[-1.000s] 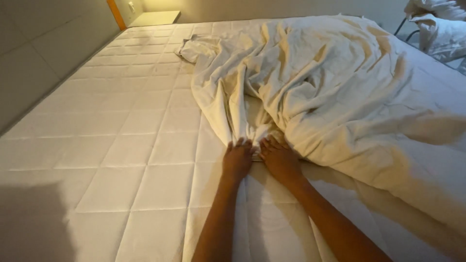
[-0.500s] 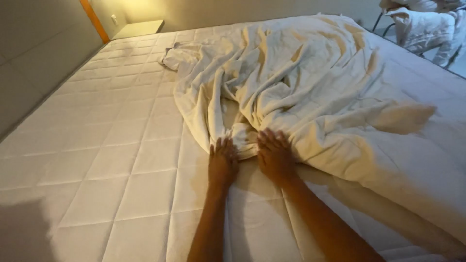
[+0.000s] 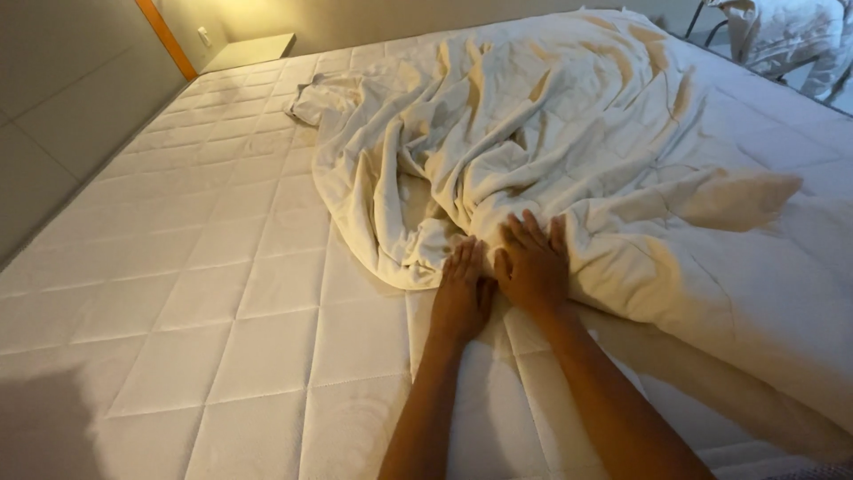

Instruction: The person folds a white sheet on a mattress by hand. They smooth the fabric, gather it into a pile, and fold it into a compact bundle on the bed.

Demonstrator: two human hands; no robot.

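A crumpled cream-white sheet [image 3: 551, 133] lies heaped across the far and right part of a white quilted mattress [image 3: 222, 276]. Both of my hands rest side by side at the sheet's near edge. My left hand [image 3: 462, 293] lies with its fingertips on the folded edge of the sheet. My right hand [image 3: 533, 262] lies flat on the sheet with its fingers spread. Neither hand has fabric bunched in it. My forearms reach in from the bottom of the view.
A pale bedside table [image 3: 249, 49] stands beyond the mattress's far left corner, beside an orange wooden strip [image 3: 164, 36] on the wall. A grey panelled wall [image 3: 53, 116] runs along the left. White linen hangs over a chair [image 3: 782, 36] at the top right.
My hands were pinching folds of the sheet's edge a second ago; now their fingers lie flat on it. The view has shifted so the sheet sits more to the right.
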